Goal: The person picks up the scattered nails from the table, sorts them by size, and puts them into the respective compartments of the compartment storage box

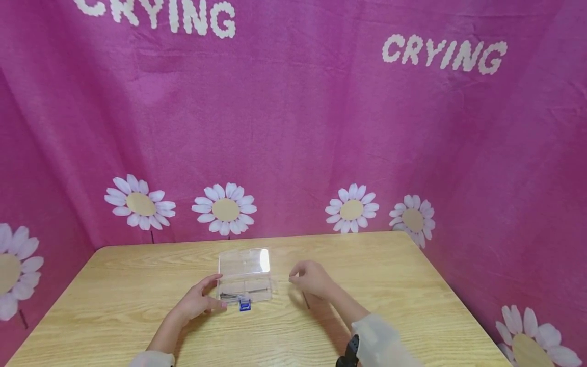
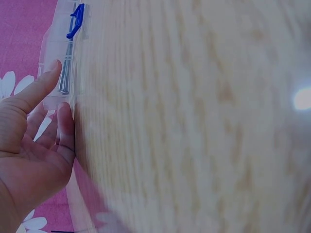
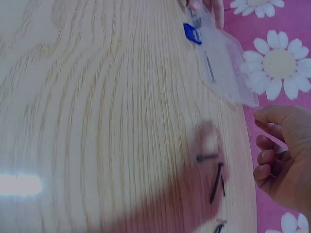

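Observation:
A clear plastic box (image 1: 254, 295) stands on the table with its lid (image 1: 243, 262) raised at the back. My left hand (image 1: 196, 302) holds its left end, thumb at the front edge and forefinger towards the back. Several long, thin metal fasteners with heads (image 2: 65, 73) lie in the left compartment, and one slim fastener (image 3: 209, 67) lies in the right. My right hand (image 1: 312, 279) hovers over the table right of the box, fingers loosely curled, thumb near the forefinger, nothing visible between them. Below it lie several dark fasteners (image 3: 216, 182) in its shadow.
A blue latch (image 1: 245, 305) sticks out from the box's front. The light wooden table (image 1: 367, 265) ends at a pink curtain (image 1: 293, 127) with printed daisies, which hangs behind it and along the sides.

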### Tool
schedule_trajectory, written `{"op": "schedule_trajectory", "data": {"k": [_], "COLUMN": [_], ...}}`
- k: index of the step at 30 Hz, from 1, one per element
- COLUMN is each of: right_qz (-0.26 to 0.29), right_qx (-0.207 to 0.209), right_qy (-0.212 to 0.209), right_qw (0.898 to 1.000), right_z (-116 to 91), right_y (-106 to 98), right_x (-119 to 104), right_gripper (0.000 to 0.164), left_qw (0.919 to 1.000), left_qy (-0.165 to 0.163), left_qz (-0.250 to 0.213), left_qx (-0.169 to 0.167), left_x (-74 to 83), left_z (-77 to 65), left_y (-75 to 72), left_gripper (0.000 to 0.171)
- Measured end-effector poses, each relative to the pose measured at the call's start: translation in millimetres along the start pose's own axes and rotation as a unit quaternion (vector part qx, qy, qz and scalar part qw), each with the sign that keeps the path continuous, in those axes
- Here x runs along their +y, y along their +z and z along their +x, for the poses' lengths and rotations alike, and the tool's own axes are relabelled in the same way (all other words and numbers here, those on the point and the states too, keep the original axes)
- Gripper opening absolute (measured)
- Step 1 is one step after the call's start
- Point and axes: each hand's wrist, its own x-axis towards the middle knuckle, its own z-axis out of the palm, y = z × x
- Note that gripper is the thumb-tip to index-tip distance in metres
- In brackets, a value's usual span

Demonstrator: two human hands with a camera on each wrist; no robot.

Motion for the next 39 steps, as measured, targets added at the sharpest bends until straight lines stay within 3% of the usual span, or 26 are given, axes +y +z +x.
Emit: {"op": "schedule_trajectory", "data": {"k": [6, 14, 23, 31, 39], "right_qz": [-0.026, -0.010, -0.001, -0.050, -0.043], "right_qx": [0.011, 0.029, 0.015, 0.023, -0.009], "right_qy": [0.024, 0.039, 0.044, 0.033, 0.031], "right_qw": [0.999, 0.999, 0.999, 0.998, 0.999], "right_z": [-6.9, -15.1, -30.4, -41.7, -57.6], "right_y": [-10.8, -25.3, -39.6, -48.8, -56.5], "right_x": [14.3, 32.1, 47.7, 63.5, 73.4], "right_gripper": [0.009, 0.008, 0.011, 0.009, 0.011], "left_qw": [1.0000, 0.9999, 1.0000, 0.9997, 0.9997], "left_qy": [-0.002, 0.004, -0.002, 0.007, 0.014], "left_qz": [-0.003, -0.009, -0.007, -0.022, -0.020], "left_qx": [-0.003, -0.002, 0.001, -0.010, -0.003], "left_x": [0.4, 2.0, 2.4, -0.8, -2.8], "left_z": [0.3, -0.8, -1.4, -1.9, -0.9], "left_y": [0.0, -0.3, 0.8, 0.3, -0.3], "left_gripper": [0.082, 0.083, 0.082, 0.082, 0.081]}}
